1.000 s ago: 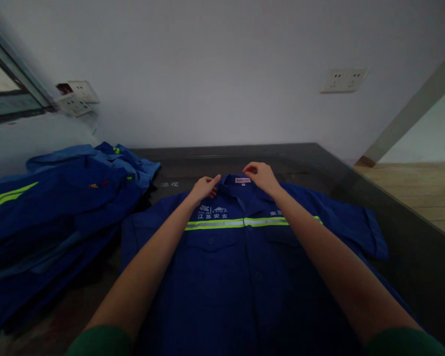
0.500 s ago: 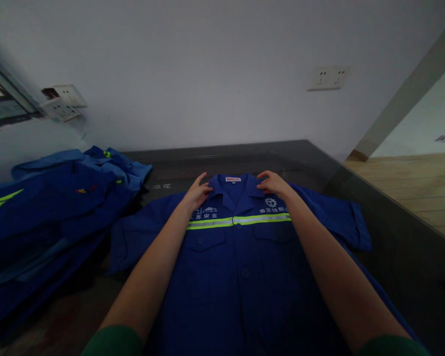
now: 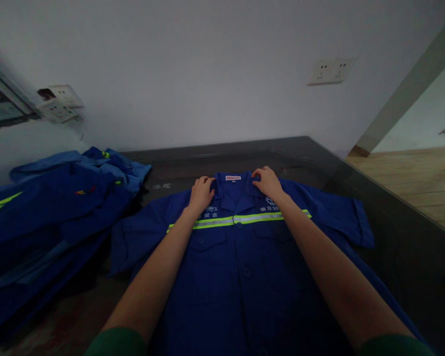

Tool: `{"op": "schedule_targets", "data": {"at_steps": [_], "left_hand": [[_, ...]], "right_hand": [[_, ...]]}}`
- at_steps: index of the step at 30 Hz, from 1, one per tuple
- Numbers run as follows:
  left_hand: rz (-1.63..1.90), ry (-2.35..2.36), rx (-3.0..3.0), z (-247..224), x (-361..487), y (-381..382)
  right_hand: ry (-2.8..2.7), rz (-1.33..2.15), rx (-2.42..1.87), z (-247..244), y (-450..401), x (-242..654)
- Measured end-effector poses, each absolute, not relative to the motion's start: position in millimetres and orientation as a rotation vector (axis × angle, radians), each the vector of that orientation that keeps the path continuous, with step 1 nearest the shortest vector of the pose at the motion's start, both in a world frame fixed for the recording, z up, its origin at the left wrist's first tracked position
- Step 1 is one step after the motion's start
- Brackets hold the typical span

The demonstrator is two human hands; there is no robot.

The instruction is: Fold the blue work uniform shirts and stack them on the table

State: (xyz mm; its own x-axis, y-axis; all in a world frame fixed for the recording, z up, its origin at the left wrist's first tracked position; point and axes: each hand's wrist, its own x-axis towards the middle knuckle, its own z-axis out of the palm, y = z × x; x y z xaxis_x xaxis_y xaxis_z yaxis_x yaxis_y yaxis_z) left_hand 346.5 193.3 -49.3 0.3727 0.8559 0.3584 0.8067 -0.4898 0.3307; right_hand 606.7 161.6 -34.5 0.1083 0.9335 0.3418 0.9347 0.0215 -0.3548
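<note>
Two bare hands: left hand (image 3: 201, 194) and right hand (image 3: 269, 182), at opposite sides of the pointed blue cloth collar (image 3: 228, 203) of a dark-blue, short-sleeved work shirt (image 3: 222, 277), apart from each other.
Left fingers: bent, a small gap between thumb and index finger, tips at the collar's left edge — whether they pinch any cloth, I cannot tell.
Right fingers: curled, thumb and index finger slightly parted at the collar's right edge; I cannot tell whether cloth is gripped here either.
Shirt: spread front up, collar between the two sets of fingers, sleeves reaching outward past each hand, body running from the fingertips towards the person.
Neck tag: a small white rectangular label with red print (image 3: 233, 178), inside the collar, between both sets of fingertips.
Chest: a yellow-green and silver stripe (image 3: 215, 223), nearer the person than the fingers, crossed by both forearms; white lettering (image 3: 210, 215) near it, partly covered by the left arm.
Table: dark, glossy and flat (image 3: 193, 163), reaching beyond the fingertips.
Pile: crumpled dark-blue and light-blue garments (image 3: 70, 198) — well left of the left fingers.
Wall: pale grey (image 3: 193, 74), past the fingers, with a white double socket (image 3: 331, 71) beyond the right ones.
</note>
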Motion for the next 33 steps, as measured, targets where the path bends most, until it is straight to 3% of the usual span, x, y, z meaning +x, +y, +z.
{"op": "schedule_targets", "data": {"at_steps": [8, 18, 23, 29, 33], "left_hand": [[0.473, 1.486, 2.508, -62, 362, 189], [0.520, 1.546, 2.348, -48, 360, 192], [0.696, 1.531, 2.510, -35, 266, 176], [0.512, 1.973, 2.384, -57, 111, 138], [0.572, 2.136, 2.258, -71, 76, 124]], "right_hand": [[-1.933, -0.161, -1.893, -57, 151, 583], [-2.013, -0.240, -1.956, -46, 145, 579], [-1.951, 0.011, -1.808, -25, 159, 550], [-1.777, 0.298, -1.835, -29, 195, 492], [-1.696, 0.352, -1.874, -37, 211, 474]]}}
